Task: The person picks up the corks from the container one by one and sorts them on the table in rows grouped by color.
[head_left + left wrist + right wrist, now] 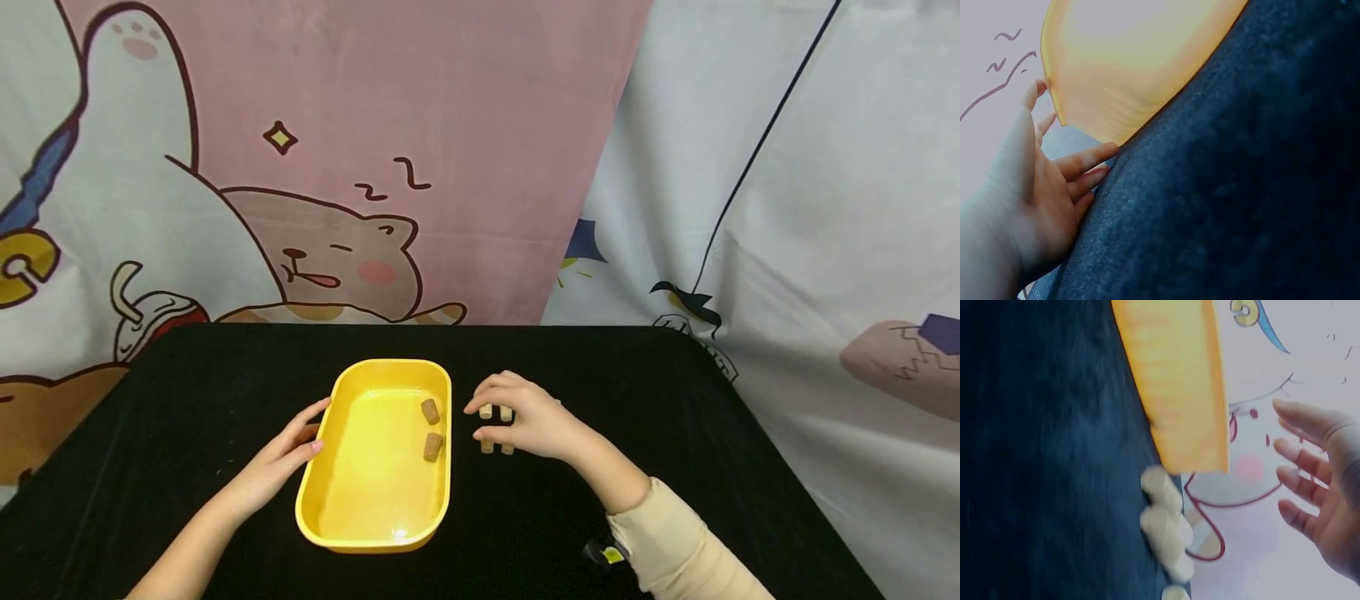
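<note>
A yellow plastic tub [375, 517] stands on the black cloth, with two brown cork stoppers [432, 447] inside by its right wall. Fingers of my left hand [273, 462] touch the tub's left rim from outside, fairly straight and not wrapped round it. Right of the tub hovers my right hand [536, 421], thumb and fingers spread apart with nothing between them. Several lighter cork stoppers [486, 412] lie on the cloth below it, partly hidden by the hand. In the right wrist view these cork stoppers [1163, 534] look blurred, and the hand is apart from them.
Black cloth [645, 392] covers the table. Behind it hangs a curtain [480, 167] printed with cartoon animals. A small black and yellow-green item [603, 554] is by the right sleeve [678, 542].
</note>
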The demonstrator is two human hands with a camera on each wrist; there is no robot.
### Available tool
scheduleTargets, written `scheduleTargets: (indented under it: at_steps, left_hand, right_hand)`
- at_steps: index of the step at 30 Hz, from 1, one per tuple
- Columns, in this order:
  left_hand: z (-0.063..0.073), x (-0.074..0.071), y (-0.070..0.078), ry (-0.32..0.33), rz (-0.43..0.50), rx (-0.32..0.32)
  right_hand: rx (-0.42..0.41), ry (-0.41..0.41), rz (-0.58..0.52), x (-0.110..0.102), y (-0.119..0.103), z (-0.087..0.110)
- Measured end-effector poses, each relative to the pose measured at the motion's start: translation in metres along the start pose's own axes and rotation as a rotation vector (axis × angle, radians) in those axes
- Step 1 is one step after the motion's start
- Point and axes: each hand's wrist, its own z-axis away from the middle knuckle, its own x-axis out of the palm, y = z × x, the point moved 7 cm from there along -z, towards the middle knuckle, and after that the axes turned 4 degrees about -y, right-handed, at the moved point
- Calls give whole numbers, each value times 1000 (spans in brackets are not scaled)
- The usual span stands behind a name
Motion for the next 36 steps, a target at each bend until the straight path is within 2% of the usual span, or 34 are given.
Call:
scheduleTargets:
  at_steps: [5, 9, 22, 36]
  left_hand:
    - [0, 1, 0, 1, -6, 3]
    - [0, 2, 0, 0, -1, 5]
    - [1, 1, 1, -1, 8, 9]
    - [1, 0, 0, 5, 5, 13]
  right_hand:
    - [36, 33, -5, 10, -13, -8]
    - [39, 21, 23, 21, -20, -15]
    - [128, -1, 297, 45, -31, -34]
    - [309, -113, 516, 62, -31, -54]
